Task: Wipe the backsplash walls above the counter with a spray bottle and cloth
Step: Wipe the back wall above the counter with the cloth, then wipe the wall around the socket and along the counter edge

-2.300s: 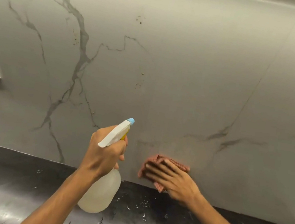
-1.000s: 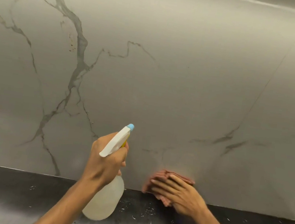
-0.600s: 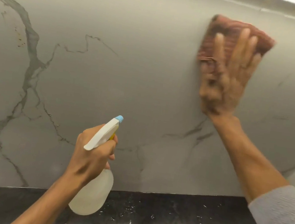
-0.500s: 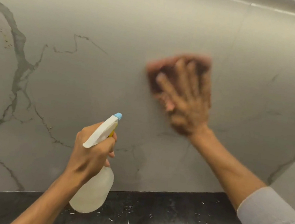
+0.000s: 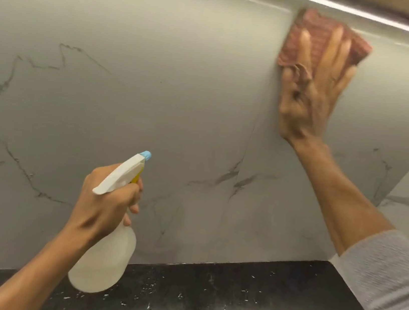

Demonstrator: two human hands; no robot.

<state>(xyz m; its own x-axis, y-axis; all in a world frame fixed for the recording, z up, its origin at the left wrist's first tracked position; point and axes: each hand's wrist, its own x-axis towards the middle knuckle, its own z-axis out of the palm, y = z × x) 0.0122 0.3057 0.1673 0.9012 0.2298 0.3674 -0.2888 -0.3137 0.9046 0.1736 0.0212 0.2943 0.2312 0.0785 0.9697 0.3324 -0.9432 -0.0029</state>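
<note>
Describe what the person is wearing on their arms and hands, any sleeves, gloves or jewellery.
Both hands are bare: no gloves, rings or watch show on the left hand or the right hand. The left forearm is uncovered as far as the frame shows. The right arm has a light grey ribbed knit sleeve pushed up the forearm.

A bright light strip [image 5: 375,17] glows along the top right edge; the counter [image 5: 242,304] shows glare spots; the right hand [image 5: 311,96] and cloth [image 5: 317,36] are motion-blurred; straight lines bend near the edges.
</note>
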